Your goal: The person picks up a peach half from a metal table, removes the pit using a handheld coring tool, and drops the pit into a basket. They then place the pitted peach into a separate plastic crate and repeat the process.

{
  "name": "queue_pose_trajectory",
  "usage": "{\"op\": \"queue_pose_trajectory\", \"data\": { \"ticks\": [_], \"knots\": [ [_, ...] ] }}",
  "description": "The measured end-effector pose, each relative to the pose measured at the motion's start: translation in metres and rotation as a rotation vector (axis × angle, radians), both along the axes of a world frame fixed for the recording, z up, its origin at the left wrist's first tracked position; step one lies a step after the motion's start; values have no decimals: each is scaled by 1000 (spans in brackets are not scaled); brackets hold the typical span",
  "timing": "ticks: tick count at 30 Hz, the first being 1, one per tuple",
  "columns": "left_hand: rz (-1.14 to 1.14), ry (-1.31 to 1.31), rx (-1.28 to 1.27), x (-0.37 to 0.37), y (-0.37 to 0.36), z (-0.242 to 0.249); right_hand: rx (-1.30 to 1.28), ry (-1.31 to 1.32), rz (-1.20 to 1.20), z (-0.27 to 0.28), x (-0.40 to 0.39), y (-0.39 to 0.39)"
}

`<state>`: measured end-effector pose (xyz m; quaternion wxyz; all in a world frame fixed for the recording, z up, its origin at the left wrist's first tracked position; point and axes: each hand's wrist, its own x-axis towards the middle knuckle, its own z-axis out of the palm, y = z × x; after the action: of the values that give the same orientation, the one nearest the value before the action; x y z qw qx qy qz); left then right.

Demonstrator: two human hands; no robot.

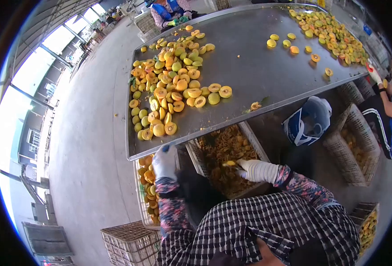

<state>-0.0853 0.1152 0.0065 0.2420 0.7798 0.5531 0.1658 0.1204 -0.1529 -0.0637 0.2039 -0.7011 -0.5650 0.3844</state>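
My left hand (164,163), in a white glove with a dark fingertip, is at the table's near left edge, beside a crate of fruit halves (151,201). Its fingers are mostly hidden by the back of the glove. Over a crate of orange fruit scraps (221,148) is my right hand (252,170), in a white glove with a striped cuff. Its fingers are closed at a small elongated yellow object (229,163). On the metal table (245,57), a heap of halved and whole yellow fruit (174,82), like peaches or apricots, lies beyond my left hand.
More fruit (333,37) lies at the table's far right. A white and blue bucket (309,122) and a fruit crate (355,148) stand right of the scraps. One person (171,11) is across the table; another person's gloved hand (374,73) is at the right. A crate (131,241) stands lower left.
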Motion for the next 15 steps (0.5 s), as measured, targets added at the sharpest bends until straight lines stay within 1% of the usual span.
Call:
{"op": "queue_pose_trajectory", "data": {
  "ticks": [1,2,4,6,7,8,9,10,11,12,13,15],
  "knots": [
    [-39,111,12,-15,20,-7,-106,-43,28,10,1,-2],
    [-108,161,95,-18,30,-2,-212,-87,56,15,2,-2],
    [-225,68,216,6,42,9,-432,-26,9,11,3,13],
    [-340,-59,135,51,49,16,-498,-36,70,14,7,16],
    [-400,-125,94,80,50,18,-453,-83,151,21,10,13],
    [-515,-101,204,111,50,18,-370,-142,222,16,13,10],
    [-540,-92,180,144,43,21,-283,-207,287,10,16,7],
    [-585,-98,100,176,34,27,-314,-194,275,9,16,6],
    [-575,19,129,206,25,27,-347,-182,264,10,18,6],
    [-682,-63,143,232,31,5,-399,-142,204,15,20,6],
    [-739,-5,172,258,32,-7,-448,-103,140,20,21,7],
    [-729,108,355,303,43,-60,-450,61,33,3,23,2]
  ]
}}
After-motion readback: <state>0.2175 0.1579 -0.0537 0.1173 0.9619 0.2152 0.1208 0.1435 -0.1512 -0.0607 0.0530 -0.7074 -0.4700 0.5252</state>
